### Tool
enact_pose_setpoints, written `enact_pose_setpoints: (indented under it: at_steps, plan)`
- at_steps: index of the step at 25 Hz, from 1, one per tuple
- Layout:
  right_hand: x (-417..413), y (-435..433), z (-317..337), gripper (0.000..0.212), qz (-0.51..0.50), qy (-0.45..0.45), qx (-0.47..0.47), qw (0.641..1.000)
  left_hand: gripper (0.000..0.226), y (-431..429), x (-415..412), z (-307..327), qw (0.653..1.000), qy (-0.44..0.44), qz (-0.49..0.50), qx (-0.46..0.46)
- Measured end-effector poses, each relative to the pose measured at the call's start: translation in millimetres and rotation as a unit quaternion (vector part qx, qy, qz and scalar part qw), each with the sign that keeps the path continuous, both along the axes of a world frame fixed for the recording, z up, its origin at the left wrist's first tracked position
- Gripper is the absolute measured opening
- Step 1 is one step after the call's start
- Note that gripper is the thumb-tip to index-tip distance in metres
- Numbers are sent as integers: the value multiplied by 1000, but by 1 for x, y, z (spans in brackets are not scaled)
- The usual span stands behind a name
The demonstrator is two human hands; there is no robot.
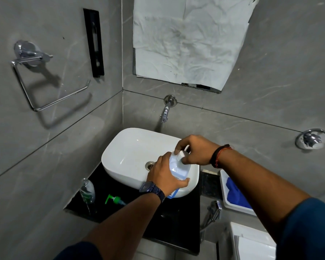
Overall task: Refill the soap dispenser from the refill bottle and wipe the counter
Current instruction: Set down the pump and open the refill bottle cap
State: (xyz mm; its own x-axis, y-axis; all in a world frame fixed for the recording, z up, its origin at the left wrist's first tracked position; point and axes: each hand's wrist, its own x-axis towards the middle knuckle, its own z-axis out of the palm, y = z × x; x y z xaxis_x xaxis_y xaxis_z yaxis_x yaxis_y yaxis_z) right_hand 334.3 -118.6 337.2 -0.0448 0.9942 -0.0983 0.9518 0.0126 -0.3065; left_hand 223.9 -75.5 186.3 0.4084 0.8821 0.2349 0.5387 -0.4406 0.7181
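While the translucent white plastic refill bottle (178, 168) is held upright over the white ceramic basin (131, 152) by the left hand (164, 175), its white cap (182, 154) is pinched from above by the right hand (193, 150); the clear uncapped dispenser (87, 191) stands left of the basin.

Basin (131, 152) sits on worktop (176, 222), tap (165, 111) on wall behind it. Dispenser (87, 191) stands at worktop's left edge, pump (115, 200) lying just right of it. Refill bottle (178, 167) over basin's right rim. Tray (231, 203) right of worktop, cloth (236, 194) in it.
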Motion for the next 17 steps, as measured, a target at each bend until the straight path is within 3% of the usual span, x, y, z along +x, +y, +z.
enact_pose_setpoints:
  at_steps: [8,11,15,17]
  plan:
    - [3,-2,-7,40,-7,13,3,1000,85,1,6,0,1000,8,-2,17]
    - [5,0,-8,27,-10,-25,11,1000,85,1,7,-3,1000,12,3,8]
    - [4,3,-11,35,-1,6,4,1000,90,4,8,-3,1000,15,-4,-6]
    - [5,6,-13,27,-11,-14,12,1000,89,4,6,-2,1000,7,-7,-11]
